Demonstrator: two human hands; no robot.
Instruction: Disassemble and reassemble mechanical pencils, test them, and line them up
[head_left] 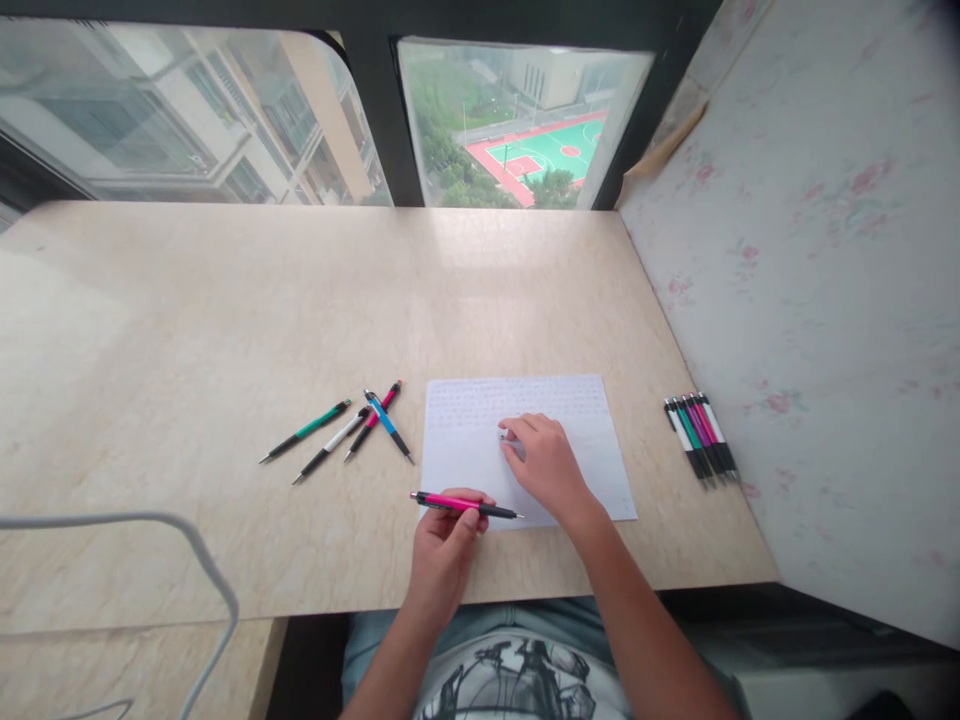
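**Pink pen in left hand, right hand down on written sheet**

Closed around pink pen [465,505]: left hand [446,548], with the barrel held crosswise just over the near-left corner of sheet of paper [592,420], dark tip pointing right. Resting on the sheet: right hand [546,462], fingers curled over small pale piece [505,436]. Cannot tell whether gripped or only touched. Hands near each other, not touching.

Risks, as judged:
- Slim, round, smooth plastic barrel, so liable to roll toward the near edge of worktop [187,330] if let slip.
- Thin sheet on a glossy surface, so likely to skid or crease under a sideways push from the right hand.
- Faint handwriting across the top rows, open to smudging under a dragged palm.
- Small pale piece easy to lose against white paper.

Materials and shapes: worktop beige, marbled, polished, with glare from window [525,120]. Fanned loosely to the left: green pen [311,428], white pen [335,442], and red pen [391,393] crossed with blue pen [375,403], all with black tips. To the right, bundle of pens [701,435] lying side by side near wallpapered wall [825,300], pale with faded flowers. Lower left: thin grey cable [217,580] in a loop.
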